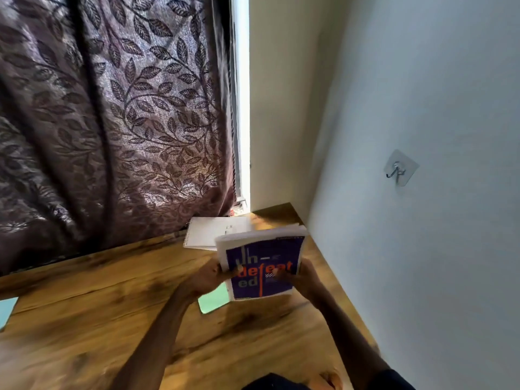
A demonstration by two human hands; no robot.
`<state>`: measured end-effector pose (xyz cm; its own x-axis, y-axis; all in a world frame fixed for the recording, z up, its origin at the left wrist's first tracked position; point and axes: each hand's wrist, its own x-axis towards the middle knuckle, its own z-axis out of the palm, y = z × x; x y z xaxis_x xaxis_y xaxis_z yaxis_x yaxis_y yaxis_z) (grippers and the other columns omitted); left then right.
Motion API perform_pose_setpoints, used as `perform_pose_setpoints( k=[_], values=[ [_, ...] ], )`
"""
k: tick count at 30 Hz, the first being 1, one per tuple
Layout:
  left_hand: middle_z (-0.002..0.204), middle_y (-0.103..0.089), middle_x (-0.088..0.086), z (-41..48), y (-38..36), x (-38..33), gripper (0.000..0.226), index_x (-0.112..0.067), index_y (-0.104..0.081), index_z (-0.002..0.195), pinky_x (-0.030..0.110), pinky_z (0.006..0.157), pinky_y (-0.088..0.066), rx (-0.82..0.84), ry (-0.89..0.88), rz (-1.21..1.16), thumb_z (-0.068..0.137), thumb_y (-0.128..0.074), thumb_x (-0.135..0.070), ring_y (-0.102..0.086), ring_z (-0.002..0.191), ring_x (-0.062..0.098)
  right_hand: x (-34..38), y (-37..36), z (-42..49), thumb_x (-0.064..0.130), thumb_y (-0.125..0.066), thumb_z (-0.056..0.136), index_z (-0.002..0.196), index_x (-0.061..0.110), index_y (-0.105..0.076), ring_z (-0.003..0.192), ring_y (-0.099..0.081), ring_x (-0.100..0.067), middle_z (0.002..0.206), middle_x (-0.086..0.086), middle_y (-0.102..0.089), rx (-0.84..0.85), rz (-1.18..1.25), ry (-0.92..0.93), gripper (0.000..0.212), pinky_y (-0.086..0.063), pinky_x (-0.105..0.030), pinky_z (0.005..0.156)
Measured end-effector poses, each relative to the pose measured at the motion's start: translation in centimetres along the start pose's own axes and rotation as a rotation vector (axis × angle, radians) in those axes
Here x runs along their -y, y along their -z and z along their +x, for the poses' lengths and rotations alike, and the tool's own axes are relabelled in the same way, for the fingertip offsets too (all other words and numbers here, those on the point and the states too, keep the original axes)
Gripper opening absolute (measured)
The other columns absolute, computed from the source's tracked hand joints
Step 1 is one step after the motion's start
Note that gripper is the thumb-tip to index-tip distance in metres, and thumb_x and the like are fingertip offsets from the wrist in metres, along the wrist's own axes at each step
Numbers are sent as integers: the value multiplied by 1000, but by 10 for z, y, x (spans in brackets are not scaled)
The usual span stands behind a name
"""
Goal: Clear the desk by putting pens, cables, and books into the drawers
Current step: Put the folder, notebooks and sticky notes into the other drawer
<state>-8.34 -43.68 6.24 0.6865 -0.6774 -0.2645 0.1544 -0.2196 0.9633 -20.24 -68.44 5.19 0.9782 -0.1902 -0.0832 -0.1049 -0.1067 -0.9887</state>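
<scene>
Left hand (208, 277) and right hand (305, 277), fingers (281, 275) clamped on opposite edges of purple book (261, 260)

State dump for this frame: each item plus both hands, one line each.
purple book: closed, held above the desk, cover facing the camera
left hand: grips the book's left edge
right hand: grips the book's right edge
spiral notebook: lying flat at the desk's back edge
green card: flat on the desk, partly hidden by the book
wall hook: empty
curtain: drawn
</scene>
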Motion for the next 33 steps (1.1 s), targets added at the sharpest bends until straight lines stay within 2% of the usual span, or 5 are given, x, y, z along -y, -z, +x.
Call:
perform_pose_setpoints(
  k=[9,17,22,30,33],
  values=[
    [95,-77,-15,-17,-36,10,21,-17,-64,115,21,70,-58,-366,-88,31,95,-66,-25,-74,90,8,36,-3,-24,33,-70,93,120,19,-64,97,-74,-24,110,-4,-75,-27,-57,-12,30,-59,-52,84],
    [80,-77,9,-62,-62,-4,20,-6,-67,102,31,50,-58,-549,99,-268,99,-60,-26,-74,62,22,45,-10,-85,16,-75,89,133,15,-52,111,-68,-36,123,-13,-69,182,250,-267,50,-58,-49,90],
    [112,-73,20,-103,-108,0,38,-10,-60,125,61,88,-55,-400,58,-369,90,-71,-17,-70,100,45,12,-37,-128,9,-73,83,125,27,-60,106,-70,-18,116,3,-72,-136,-116,-155,48,-58,-48,92],
    [106,-74,6,-170,-162,11,29,-20,-60,120,39,72,-62,-545,15,-170,94,-65,-9,-75,88,24,2,-27,-214,22,-77,80,126,22,-63,99,-72,-17,114,2,-73,-204,-195,-45,48,-60,-41,84],
    [114,-72,7,-198,-200,37,44,-20,-61,126,48,88,-59,-689,27,-37,83,-62,-8,-71,98,26,12,-35,-264,12,-73,83,130,20,-62,95,-70,-9,112,11,-71,-184,-294,64,49,-57,-27,84]
  ],
)
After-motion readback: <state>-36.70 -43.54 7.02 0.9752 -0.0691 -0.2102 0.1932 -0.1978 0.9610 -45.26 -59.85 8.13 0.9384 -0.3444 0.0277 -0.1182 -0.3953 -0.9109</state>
